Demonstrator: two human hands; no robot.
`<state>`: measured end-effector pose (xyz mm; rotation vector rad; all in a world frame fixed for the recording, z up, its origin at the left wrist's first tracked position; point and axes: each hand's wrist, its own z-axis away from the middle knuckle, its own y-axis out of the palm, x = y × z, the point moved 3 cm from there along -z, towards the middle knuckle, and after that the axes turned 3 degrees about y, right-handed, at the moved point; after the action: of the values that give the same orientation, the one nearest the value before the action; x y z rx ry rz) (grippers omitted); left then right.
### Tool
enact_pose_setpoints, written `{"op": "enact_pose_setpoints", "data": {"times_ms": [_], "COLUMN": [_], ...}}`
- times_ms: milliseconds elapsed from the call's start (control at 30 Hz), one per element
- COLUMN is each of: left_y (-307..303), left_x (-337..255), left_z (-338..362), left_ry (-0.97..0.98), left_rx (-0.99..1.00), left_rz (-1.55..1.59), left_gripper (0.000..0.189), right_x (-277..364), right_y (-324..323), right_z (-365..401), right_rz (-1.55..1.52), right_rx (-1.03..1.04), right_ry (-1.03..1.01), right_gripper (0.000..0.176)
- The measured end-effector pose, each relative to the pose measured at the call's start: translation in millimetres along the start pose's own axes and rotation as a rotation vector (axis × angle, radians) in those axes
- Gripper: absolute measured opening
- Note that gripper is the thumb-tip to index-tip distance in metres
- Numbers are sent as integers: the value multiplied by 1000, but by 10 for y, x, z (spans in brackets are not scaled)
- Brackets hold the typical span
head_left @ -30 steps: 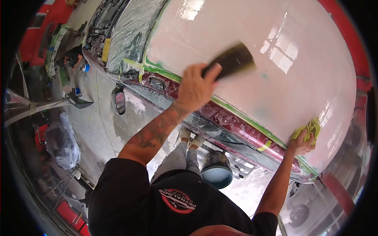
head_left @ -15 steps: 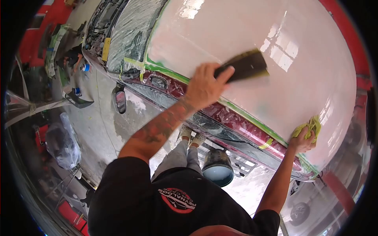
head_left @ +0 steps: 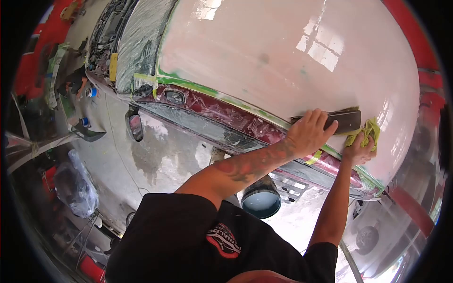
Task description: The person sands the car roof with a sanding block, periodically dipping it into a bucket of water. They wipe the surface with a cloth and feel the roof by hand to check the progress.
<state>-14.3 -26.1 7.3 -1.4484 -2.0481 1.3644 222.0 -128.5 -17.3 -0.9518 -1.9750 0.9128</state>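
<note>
My left hand [head_left: 309, 133] is closed round the near end of a dark sanding block [head_left: 347, 121] with yellowish paper along its edge. The block lies over the near edge of the pale, wet-looking car roof [head_left: 255, 56]. Right beside it, my right hand [head_left: 359, 152] grips a crumpled yellow-green cloth [head_left: 368, 132] against the roof. Cloth and block end overlap in this view. Green masking tape [head_left: 203, 89] runs along the roof's border above the dark red side of the car.
A black bucket of cloudy liquid [head_left: 262, 203] stands on the floor below the car. Plastic film [head_left: 141, 37] covers the windshield, and a side mirror [head_left: 135, 126] juts out. Farther left are another person [head_left: 75, 82] and a plastic-wrapped object [head_left: 78, 184].
My left hand has brought the sanding block right and toward me, from mid-roof to the near edge beside the cloth. My right hand keeps its hold on the cloth. The view has shifted slightly.
</note>
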Motion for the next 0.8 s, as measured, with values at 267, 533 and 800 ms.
{"op": "enact_pose_setpoints", "data": {"times_ms": [267,533,800], "left_y": [-770,-488,-2], "left_x": [2232,1420,509], "left_z": [498,362,-37], "left_ry": [-334,-434,-17], "left_rx": [-24,-42,117], "left_rz": [-152,-157,-76], "left_gripper": [53,53,52], "right_x": [-42,88,28], "right_y": [35,3,27], "right_z": [7,68,15], "right_rz": [8,-2,-24], "right_rx": [26,3,48], "right_ry": [2,44,17], "right_gripper": [46,38,45]}}
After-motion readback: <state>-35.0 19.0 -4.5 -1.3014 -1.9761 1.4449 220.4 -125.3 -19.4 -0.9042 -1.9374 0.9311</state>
